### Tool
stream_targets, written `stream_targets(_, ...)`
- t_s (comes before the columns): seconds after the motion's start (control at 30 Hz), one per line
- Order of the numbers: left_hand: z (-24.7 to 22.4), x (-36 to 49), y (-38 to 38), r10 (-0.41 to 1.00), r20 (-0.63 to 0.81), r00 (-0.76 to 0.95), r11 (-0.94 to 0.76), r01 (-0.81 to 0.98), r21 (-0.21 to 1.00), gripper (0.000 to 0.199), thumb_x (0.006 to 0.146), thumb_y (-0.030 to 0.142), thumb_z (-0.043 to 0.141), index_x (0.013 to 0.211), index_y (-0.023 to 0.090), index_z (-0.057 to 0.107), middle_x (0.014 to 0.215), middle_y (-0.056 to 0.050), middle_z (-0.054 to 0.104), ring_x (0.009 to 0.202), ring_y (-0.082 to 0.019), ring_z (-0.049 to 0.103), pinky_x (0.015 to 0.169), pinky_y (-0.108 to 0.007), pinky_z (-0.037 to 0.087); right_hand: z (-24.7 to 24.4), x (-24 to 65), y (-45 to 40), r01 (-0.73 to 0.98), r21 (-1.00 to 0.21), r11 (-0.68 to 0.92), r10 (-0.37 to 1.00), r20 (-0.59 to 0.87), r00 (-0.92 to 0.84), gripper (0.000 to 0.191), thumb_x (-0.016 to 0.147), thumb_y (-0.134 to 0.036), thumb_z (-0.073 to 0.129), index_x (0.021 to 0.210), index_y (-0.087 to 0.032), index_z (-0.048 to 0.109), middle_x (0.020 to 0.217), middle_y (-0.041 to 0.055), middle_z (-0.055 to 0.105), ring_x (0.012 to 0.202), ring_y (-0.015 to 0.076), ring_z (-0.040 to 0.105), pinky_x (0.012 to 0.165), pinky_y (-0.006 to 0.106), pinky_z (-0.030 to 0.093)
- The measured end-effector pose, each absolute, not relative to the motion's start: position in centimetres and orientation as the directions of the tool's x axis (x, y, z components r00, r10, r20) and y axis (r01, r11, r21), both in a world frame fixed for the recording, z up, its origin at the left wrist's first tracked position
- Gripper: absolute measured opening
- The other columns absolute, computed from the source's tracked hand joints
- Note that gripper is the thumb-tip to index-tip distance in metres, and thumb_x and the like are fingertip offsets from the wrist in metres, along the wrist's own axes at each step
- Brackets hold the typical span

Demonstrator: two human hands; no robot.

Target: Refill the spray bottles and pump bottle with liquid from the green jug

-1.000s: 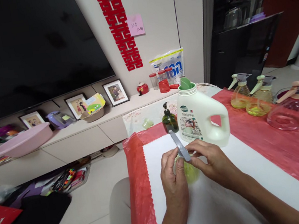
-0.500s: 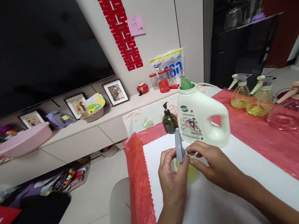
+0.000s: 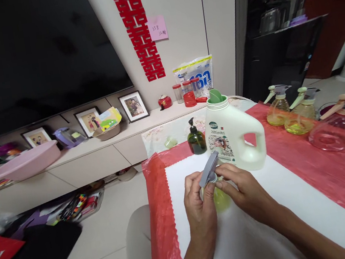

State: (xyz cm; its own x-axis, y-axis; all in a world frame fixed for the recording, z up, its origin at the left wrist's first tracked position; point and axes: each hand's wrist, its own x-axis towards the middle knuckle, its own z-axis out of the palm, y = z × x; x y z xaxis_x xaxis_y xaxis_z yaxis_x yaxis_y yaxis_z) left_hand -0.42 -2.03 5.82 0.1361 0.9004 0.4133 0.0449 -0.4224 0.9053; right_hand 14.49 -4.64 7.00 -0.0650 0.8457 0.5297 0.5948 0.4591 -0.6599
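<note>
A grey spray head sits over the mouth of a see-through bottle with a yellow-green tint, which stands on the white sheet. My left hand is closed, thumb and fingers pinching the spray head from the left. From the other side, my right hand pinches around the collar under the head with thumb and fingertips. My fingers partly hide the collar and the bottle neck. Just behind them stand a large pale jug with a green spout piece in its mouth and a dark green pump bottle.
Several spray bottles stand on the red table cover at the right, among them a pink one. A small pale green cap-like piece lies behind the sheet. Jars, framed photos and a pink basin line the back shelf.
The grey spray head has turned between my hands: its upper end now points further right and away, where before it stood nearly straight up in view. Both hands stay in about the same place.
</note>
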Motion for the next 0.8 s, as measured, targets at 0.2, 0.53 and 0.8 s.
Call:
stream_targets(0.2, 6.6, -0.2, -2.3, 0.912, 0.374, 0.17, -0.393, 0.094, 0.915, 0.021, 0.092, 0.023, 0.057, 0.109, 0.026, 0.069, 0.105, -0.004, 0.064, 0.1, -0.02, 0.063, 0.089, -0.033, 0.05, 6.4, 14.0, -5.0, 0.712, -0.555, 0.431, 0.773, 0.634, 0.027, 0.016, 0.097, -0.021, 0.051, 0.11, -0.019, 0.06, 0.103, -0.0003, 0.063, 0.093, 0.015, 0.059, 0.079, 0.027, 0.046)
stream_targets(0.53, 6.2, 0.2, -1.0, 0.944, 0.3, 0.14, -0.305, 0.012, 0.952, 0.021, 0.081, 0.031, 0.075, 0.098, 0.021, 0.067, 0.095, -0.005, 0.068, 0.091, -0.02, 0.067, 0.084, -0.032, 0.054, 7.1, 13.5, -5.4, 0.819, -0.394, 0.418, 0.721, 0.692, -0.036, 0.024, 0.095, -0.015, 0.043, 0.111, -0.012, 0.062, 0.103, 0.0056, 0.066, 0.092, 0.0204, 0.064, 0.076, 0.031, 0.05)
stream_targets(0.8, 5.8, -0.2, -1.1, 0.94, 0.262, 0.219, -0.245, -0.101, 0.964, 0.027, 0.086, 0.036, 0.073, 0.108, 0.021, 0.067, 0.103, -0.006, 0.074, 0.098, -0.021, 0.068, 0.089, -0.033, 0.051, 10.1, 16.0, -7.1, 0.76, -0.516, 0.395, 0.772, 0.635, 0.03, 0.011, 0.097, -0.022, 0.056, 0.103, -0.024, 0.065, 0.086, -0.0077, 0.067, 0.071, 0.0076, 0.063, 0.061, 0.019, 0.046)
